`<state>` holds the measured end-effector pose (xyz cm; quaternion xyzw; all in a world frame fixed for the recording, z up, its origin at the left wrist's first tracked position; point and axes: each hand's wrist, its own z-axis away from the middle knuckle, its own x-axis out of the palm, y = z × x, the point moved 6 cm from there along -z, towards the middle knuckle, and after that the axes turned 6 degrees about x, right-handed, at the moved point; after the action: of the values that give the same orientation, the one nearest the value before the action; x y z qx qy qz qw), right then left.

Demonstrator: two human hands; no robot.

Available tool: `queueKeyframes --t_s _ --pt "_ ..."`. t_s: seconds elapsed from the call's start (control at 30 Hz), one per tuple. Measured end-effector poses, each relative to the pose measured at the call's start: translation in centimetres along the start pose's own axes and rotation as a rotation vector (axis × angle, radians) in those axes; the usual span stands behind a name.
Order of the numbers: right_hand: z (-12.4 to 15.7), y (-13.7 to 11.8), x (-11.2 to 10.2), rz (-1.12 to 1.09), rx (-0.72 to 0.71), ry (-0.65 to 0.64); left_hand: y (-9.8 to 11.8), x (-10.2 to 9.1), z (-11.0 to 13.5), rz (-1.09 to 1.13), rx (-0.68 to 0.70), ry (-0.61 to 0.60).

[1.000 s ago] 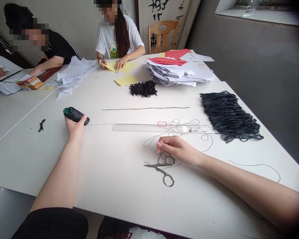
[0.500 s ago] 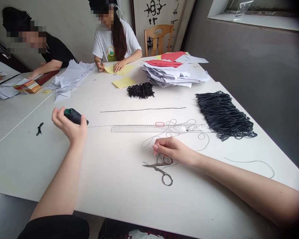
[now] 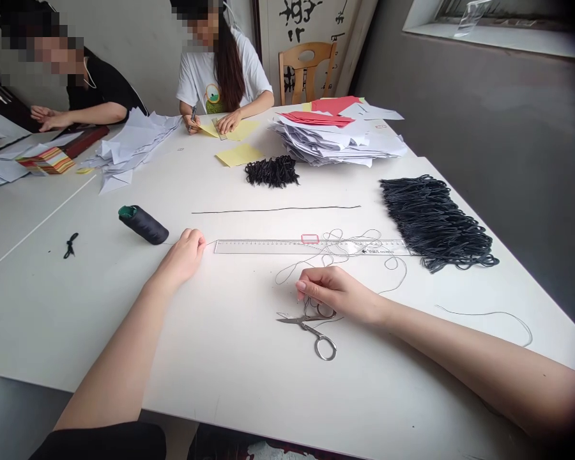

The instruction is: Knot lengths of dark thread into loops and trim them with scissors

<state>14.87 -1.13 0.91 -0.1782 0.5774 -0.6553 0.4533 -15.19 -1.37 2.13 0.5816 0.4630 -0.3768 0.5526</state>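
Black thread [image 3: 172, 243] runs from a spool [image 3: 144, 225] lying on its side on the white table [image 3: 230, 383]. The spool's long axis slants from its green far-left end toward its near-right end. The thread passes into the left hand [image 3: 182, 257], whose fingertips pinch it together just short of the left end of a clear ruler [image 3: 311, 246]. The ruler's long axis lies straight across the table from left to right, with a small pink rectangle [image 3: 310, 239] near its far edge.

The right hand [image 3: 338, 294] sits nearer, below the ruler, its thumb and forefinger pressed together; whether they hold a strand is too fine to tell. Loose thin thread [image 3: 330, 252] loops over the ruler and around that hand. Steel scissors [image 3: 316, 329] lie just under the hand, blades pointing left and finger loops toward the near side.

A bundle of black cords [image 3: 436, 220] lies to the right, and a smaller bundle [image 3: 271, 172] lies farther off beside a straight black strand [image 3: 275, 209]. Beyond them stands a stack of white paper [image 3: 338, 137]. A co-worker [image 3: 215, 73] at the far side writes on yellow paper [image 3: 230, 129].
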Motion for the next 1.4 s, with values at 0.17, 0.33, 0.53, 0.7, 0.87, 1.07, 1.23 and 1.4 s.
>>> queueKeyframes --t_s 0.17,0.33,0.53,0.7,0.87,1.07,1.23,1.4 --pt "0.0 -0.2 -0.2 0.011 -0.004 0.024 -2.0 -2.1 0.5 -0.216 -0.362 -0.123" --pt "0.0 -0.2 -0.2 0.021 -0.024 0.038 -2.3 -6.4 2.2 -0.291 -0.549 0.077" --pt "0.0 -0.3 -0.3 0.038 -0.048 0.043 3.4 -4.0 1.6 -0.222 0.011 0.220" --pt "-0.1 -0.4 -0.1 0.046 -0.053 0.048 6.1 0.5 0.9 -0.195 0.254 0.026" --pt "-0.2 -0.3 0.1 0.044 -0.056 0.032 6.0 1.5 0.3 -0.167 0.285 0.036" --pt "0.2 -0.8 -1.0 0.068 -0.114 0.217 7.6 0.8 1.4 0.190 0.345 0.007" --pt "0.4 -1.7 -0.6 0.021 -0.169 0.248 11.9 1.2 4.4 0.597 0.454 -0.261" --pt "0.0 -1.8 1.6 0.063 -0.156 0.010 13.0 -1.0 5.2 0.515 0.616 -0.080"
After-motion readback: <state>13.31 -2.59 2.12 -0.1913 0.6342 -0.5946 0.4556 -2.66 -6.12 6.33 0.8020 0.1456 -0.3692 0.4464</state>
